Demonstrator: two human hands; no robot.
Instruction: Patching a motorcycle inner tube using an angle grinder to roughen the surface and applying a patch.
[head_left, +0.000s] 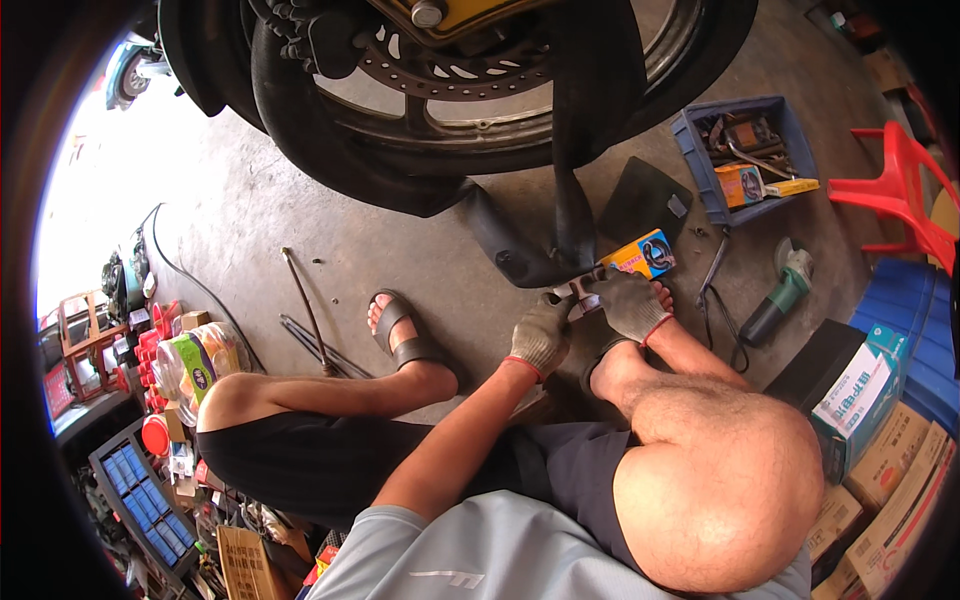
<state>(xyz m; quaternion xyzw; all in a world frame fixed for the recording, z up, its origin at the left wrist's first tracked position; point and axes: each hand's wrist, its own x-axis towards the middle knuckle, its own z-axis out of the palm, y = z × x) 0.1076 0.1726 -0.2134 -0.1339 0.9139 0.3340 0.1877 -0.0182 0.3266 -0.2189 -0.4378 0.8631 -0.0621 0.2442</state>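
Observation:
Both my hands wear grey knitted work gloves with red cuffs. My left hand (541, 335) and my right hand (632, 303) are closed on a small silvery metal piece (580, 296) between them, whose exact kind I cannot make out. It lies right at the lower end of a black rubber inner tube (505, 250). The tube hangs in a loop from the wheel (450, 120) above, which has a drilled brake disc. Just beyond my right hand lies a small yellow and blue box (642, 255), partly covered by the glove.
A blue crate (700, 165) of tools stands at the right, near a black flat sheet (645, 200), a green angle grinder (780, 290) and a red plastic chair (895, 195). Metal bars (305, 305) lie on the floor to the left. Boxes (890, 455) and clutter line both sides.

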